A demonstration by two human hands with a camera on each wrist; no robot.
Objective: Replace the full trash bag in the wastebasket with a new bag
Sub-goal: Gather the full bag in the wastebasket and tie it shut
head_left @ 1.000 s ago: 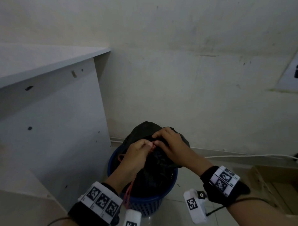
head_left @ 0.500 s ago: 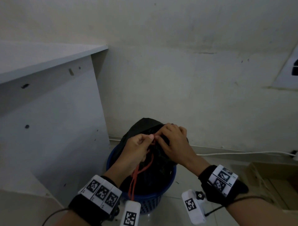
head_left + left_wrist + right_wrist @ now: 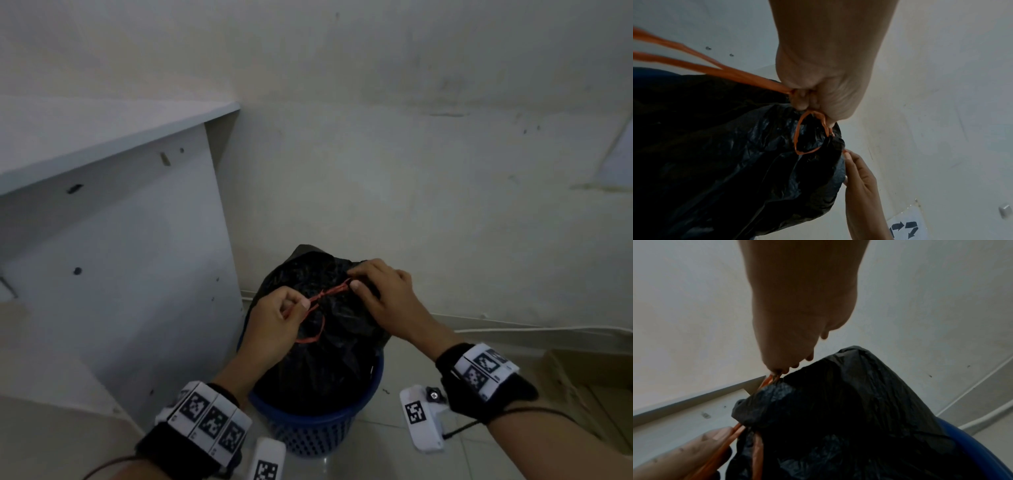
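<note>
A full black trash bag (image 3: 329,346) bulges out of a blue perforated wastebasket (image 3: 318,428) on the floor by the wall. An orange drawstring (image 3: 329,293) crosses the gathered top of the bag, with a loop (image 3: 313,334) hanging at the front. My left hand (image 3: 274,318) pinches the left end of the drawstring (image 3: 760,81) with curled fingers. My right hand (image 3: 380,291) pinches the right end at the bag's top (image 3: 774,374). The bag (image 3: 725,154) fills the lower left of the left wrist view. The bag's contents are hidden.
A white desk side panel (image 3: 113,260) stands close on the left of the basket. The pale wall (image 3: 411,192) rises right behind it, with a white cable (image 3: 548,330) along its base. Flat cardboard (image 3: 589,373) lies on the tiled floor at the right.
My hands have drawn apart from the middle of the bag top, the left toward me and the right away, stretching the orange drawstring taut between them.
</note>
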